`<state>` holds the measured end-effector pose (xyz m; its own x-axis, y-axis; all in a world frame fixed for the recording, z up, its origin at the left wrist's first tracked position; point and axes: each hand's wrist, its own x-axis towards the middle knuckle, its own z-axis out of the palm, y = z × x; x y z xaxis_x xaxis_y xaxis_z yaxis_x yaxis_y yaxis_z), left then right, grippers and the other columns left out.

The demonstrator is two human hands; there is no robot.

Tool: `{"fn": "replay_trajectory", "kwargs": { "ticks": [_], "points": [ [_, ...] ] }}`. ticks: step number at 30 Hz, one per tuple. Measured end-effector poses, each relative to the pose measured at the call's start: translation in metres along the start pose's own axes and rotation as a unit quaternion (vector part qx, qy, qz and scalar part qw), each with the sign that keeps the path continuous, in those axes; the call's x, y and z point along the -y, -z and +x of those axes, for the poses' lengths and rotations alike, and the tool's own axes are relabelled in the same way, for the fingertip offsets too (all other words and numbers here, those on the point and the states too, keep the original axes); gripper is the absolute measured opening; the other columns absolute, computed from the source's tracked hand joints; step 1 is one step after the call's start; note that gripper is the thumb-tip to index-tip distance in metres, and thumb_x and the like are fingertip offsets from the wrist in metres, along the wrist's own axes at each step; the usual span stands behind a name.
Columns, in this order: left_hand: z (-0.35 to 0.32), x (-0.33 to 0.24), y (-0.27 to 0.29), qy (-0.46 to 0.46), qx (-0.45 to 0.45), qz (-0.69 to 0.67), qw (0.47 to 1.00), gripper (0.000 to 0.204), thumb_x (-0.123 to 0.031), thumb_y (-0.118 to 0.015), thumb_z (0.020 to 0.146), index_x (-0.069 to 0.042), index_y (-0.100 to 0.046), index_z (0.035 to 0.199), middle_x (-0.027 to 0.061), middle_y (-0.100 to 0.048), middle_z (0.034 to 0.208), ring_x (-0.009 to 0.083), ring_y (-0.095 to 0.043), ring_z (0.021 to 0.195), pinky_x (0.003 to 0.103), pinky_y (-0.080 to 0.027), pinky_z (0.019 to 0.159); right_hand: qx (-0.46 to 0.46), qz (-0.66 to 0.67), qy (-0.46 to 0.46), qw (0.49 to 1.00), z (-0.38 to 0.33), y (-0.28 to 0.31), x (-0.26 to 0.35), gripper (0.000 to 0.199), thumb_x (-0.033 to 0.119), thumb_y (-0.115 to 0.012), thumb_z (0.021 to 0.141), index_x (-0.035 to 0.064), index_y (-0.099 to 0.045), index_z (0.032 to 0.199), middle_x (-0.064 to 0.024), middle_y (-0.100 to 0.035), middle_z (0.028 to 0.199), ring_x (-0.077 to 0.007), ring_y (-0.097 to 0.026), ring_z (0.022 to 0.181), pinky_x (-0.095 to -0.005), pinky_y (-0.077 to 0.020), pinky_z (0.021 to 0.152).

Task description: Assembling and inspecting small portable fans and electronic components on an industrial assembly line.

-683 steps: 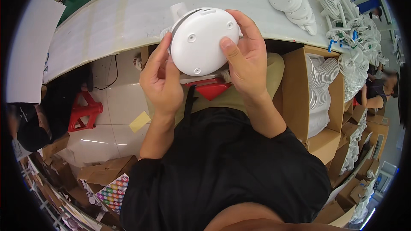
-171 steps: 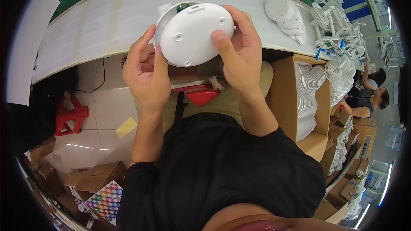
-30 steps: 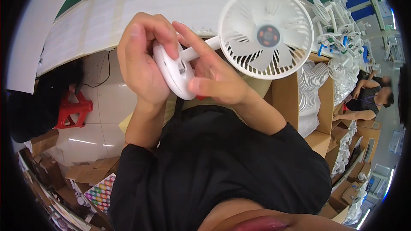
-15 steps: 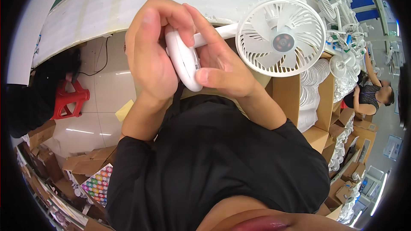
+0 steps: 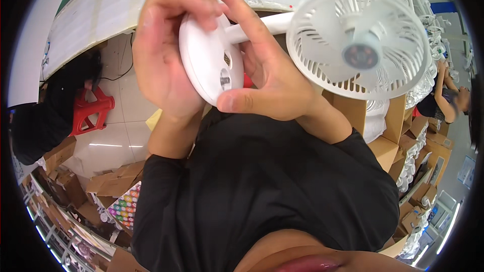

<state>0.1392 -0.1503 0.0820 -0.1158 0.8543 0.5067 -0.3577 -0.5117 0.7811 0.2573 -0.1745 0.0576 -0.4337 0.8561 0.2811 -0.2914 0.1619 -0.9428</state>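
Note:
I hold a small white desk fan close to the camera. Its round base (image 5: 209,65) stands on edge between my hands, with a small socket visible on its rim. My left hand (image 5: 164,55) wraps the back of the base. My right hand (image 5: 267,70) grips its front, thumb on the lower rim. A short white stem leads right to the round grille head (image 5: 360,43), whose hub looks blurred.
A long white workbench (image 5: 151,5) curves across the top. Cardboard boxes (image 5: 388,131) with white fan parts stand at my right, more fans (image 5: 428,15) beyond. A red stool (image 5: 91,113) and boxes (image 5: 106,184) sit on the floor left. Another person (image 5: 446,95) works at far right.
The fan has come nearer the camera. The base has turned so its rim and socket face me. The grille head has swung further right and up.

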Motion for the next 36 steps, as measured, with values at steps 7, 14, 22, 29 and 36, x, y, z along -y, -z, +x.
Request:
{"fn": "replay_trajectory", "kwargs": {
  "ticks": [7,14,22,29,36],
  "points": [
    [-0.006,0.002,0.013,0.003,0.104,-0.042,0.994,0.038,-0.029,-0.03,0.101,-0.006,-0.053,0.081,0.0043,-0.052,0.071,0.0147,-0.042,0.068,0.028,-0.039,0.07,-0.013,0.046,-0.028,0.998,-0.007,-0.001,0.003,0.111,0.032,-0.081,0.073,0.0046,-0.011,0.156,-0.0246,-0.02,0.154,-0.0401,-0.025,0.14,-0.0483,-0.0213,0.114],
    [-0.014,-0.004,-0.005,-0.056,0.078,-0.038,0.995,0.039,-0.029,-0.032,0.1,-0.006,-0.054,0.078,0.0035,-0.051,0.07,0.0144,-0.04,0.067,0.028,-0.038,0.069,0.047,-0.005,0.008,0.999,-0.012,0.008,0.008,0.114,0.035,-0.08,0.074,0.0058,-0.007,0.156,-0.024,-0.015,0.157,-0.0408,-0.019,0.143,-0.0498,-0.0178,0.115],
    [-0.005,-0.006,-0.003,0.133,0.032,-0.124,0.983,0.034,-0.026,-0.034,0.099,-0.006,-0.055,0.082,0.0026,-0.05,0.067,0.0121,-0.039,0.065,0.024,-0.036,0.068,0.043,0.019,0.08,0.996,-0.009,0.008,0.001,0.106,0.034,-0.076,0.079,0.0049,-0.009,0.156,-0.0237,-0.014,0.157,-0.0392,-0.018,0.144,-0.048,-0.0161,0.115],
    [-0.01,0.008,0.013,0.038,0.072,-0.038,0.996,0.034,-0.028,-0.032,0.1,-0.004,-0.055,0.092,0.0028,-0.051,0.064,0.0107,-0.042,0.064,0.023,-0.036,0.065,0.07,0.003,0.002,0.998,0.001,0.008,0.003,0.103,0.027,-0.073,0.08,0.0076,-0.007,0.157,-0.0195,-0.018,0.157,-0.0349,-0.024,0.142,-0.044,-0.0191,0.114],
    [0.013,0.004,0.006,0.223,-0.072,-0.139,0.962,0.029,-0.022,-0.032,0.1,-0.007,-0.051,0.084,0.0015,-0.043,0.061,0.0156,-0.043,0.067,0.028,-0.037,0.072,0.04,0.011,-0.039,0.998,0.011,0.016,-0.002,0.089,0.027,-0.067,0.088,0.0039,-0.014,0.156,-0.0224,-0.025,0.154,-0.0329,-0.028,0.14,-0.0396,-0.0204,0.114]
  ]
}}
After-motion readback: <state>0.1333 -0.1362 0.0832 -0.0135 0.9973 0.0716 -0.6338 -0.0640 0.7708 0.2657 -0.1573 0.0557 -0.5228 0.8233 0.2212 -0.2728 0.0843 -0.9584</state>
